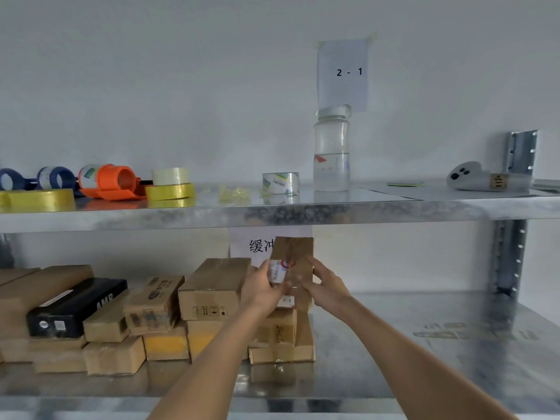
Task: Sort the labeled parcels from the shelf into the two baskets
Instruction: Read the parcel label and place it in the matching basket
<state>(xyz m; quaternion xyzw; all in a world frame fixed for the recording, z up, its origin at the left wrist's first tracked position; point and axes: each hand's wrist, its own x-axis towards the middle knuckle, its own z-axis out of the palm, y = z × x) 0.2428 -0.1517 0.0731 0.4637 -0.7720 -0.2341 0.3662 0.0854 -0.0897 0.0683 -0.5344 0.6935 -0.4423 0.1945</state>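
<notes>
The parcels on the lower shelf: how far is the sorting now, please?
Nothing shows as done: no basket is in view. In hand: the left hand and right hand hold one brown parcel upright, its label toward the camera. Left: many parcels remain stacked on the lower shelf, such as the black box.

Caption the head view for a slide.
Both hands hold a labeled cardboard parcel upright above stacked boxes on the lower shelf.
</notes>
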